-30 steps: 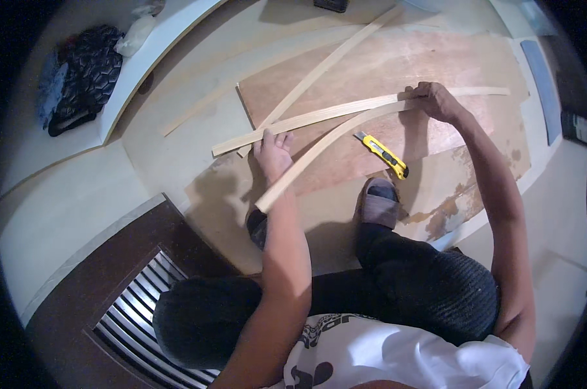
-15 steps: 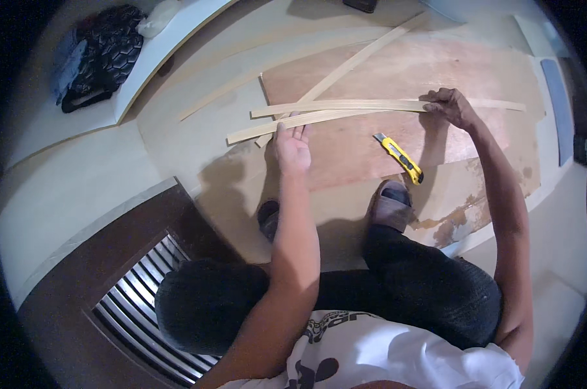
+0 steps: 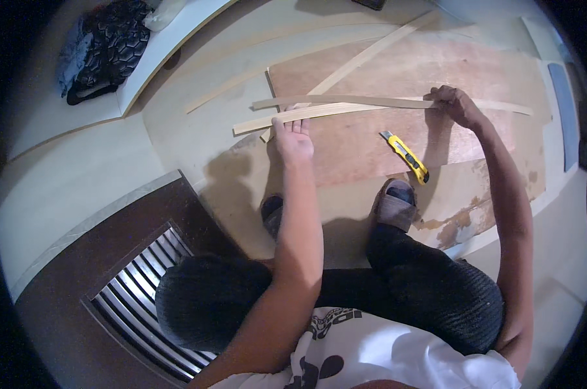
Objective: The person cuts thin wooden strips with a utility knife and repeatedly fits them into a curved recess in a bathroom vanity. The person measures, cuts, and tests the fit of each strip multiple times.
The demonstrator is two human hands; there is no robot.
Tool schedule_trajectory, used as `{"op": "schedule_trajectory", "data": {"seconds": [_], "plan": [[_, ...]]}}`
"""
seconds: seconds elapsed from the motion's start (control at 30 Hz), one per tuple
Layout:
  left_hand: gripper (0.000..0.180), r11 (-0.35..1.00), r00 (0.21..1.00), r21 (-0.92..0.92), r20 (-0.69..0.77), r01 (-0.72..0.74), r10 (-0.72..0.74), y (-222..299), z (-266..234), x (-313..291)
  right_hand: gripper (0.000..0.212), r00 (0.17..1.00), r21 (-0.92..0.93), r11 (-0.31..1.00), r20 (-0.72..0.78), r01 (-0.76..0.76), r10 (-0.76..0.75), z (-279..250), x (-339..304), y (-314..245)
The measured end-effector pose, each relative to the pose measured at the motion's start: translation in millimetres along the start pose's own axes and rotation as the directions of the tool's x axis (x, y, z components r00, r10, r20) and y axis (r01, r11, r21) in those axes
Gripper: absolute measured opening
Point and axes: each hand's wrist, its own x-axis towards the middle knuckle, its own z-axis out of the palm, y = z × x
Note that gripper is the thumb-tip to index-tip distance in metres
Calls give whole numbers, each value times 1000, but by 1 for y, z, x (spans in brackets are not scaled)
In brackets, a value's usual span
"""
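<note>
- Upper strip [image 3: 339, 100]: about twelve-thirty, pinched in right hand [image 3: 458, 105] at two o'clock.
- Lower strip [image 3: 254, 124]: eleven o'clock; left hand [image 3: 294, 139], twelve o'clock, palm up, fingers under it – can't tell if thumb grips.
- Risk: strips look thin, bendy; loose left support could let lower one slip.
- Cutter [image 3: 403, 157], two o'clock, on board [image 3: 468, 78]: reaching low carelessly could nick fingers.
- Containers: none made out; shelf [image 3: 44, 133], ten o'clock, bears black bundle [image 3: 115, 48].

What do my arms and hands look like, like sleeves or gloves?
Your left hand and right hand are ungloved, with no watch or wristband visible. Your forearms are bare; the white shirt has short sleeves.
</note>
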Motion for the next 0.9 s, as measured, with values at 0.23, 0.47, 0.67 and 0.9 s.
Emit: {"op": "schedule_trajectory", "data": {"seconds": [0.23, 0.47, 0.67, 0.9], "plan": [[47, 1000, 1000, -14, -17, 16, -16, -1, 0, 4, 27, 983, 301, 941, 136, -155, 119, -8, -1, -46], [47, 998, 998, 11, -9, 60, -60, -2, 7, 2, 26, 982, 101, 979, 85, -178, 170, 13, -8, 0], [51, 999, 999, -3, -19, 36, -36, 2, 2, 1, 27, 983, -39, 992, 136, -121, 125, 8, -3, -30], [57, 1000, 999, 12, 24, 21, -22, 2, 3, 1, 28, 988, -23, 992, 91, -125, 126, 5, -3, -10]]}}
